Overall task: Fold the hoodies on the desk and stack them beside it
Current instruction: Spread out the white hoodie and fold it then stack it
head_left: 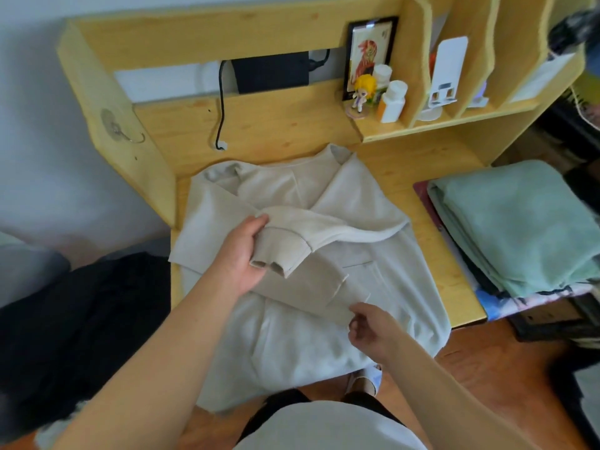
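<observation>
My left hand [242, 254] grips the ribbed cuff [281, 253] of the cream knitted hoodie [324, 241], the sleeve drawn across its chest. The hoodie lies flat on the pale wooden desk [431, 196], its hem hanging over the front edge. My right hand [370, 329] pinches a fold of its fabric near that edge. A folded mint-green garment [519, 222] rests beside the desk's right edge.

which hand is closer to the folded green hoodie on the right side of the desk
Right. The right hand pinches the beige hoodie near its front edge, across a strip of desk from the green hoodie. The left hand grips the sleeve cuff farther left.
</observation>
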Demonstrator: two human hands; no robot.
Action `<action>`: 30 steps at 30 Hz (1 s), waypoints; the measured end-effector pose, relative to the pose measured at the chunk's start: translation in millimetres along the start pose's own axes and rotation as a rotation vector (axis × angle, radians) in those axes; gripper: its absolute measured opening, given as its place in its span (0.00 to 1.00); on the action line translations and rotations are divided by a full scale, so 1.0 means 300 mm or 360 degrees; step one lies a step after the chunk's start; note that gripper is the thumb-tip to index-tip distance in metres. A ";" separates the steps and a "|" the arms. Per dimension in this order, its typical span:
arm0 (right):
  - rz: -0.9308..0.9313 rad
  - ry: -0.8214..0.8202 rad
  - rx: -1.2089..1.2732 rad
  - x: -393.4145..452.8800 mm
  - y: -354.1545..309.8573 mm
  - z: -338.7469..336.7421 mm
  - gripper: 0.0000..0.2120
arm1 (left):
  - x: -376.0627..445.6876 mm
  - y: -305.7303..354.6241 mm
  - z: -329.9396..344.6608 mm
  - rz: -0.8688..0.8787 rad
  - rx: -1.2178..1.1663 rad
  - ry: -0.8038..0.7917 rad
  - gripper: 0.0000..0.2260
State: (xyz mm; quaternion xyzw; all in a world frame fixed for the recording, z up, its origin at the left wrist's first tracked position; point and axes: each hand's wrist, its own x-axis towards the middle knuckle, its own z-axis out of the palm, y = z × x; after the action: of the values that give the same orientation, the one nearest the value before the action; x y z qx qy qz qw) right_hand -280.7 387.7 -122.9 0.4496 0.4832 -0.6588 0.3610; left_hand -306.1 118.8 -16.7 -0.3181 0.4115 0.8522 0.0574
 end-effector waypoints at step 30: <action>-0.1246 0.0584 -0.2738 0.092 -0.183 -0.182 0.30 | -0.254 -0.594 -0.488 -0.0003 0.2682 0.0733 0.26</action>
State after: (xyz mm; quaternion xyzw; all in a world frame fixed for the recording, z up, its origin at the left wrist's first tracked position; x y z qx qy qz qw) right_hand -326.5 454.1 -138.9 -0.0661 0.9657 -0.0721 0.2406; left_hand -109.2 139.9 -157.7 -0.3344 0.9057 0.1786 0.1896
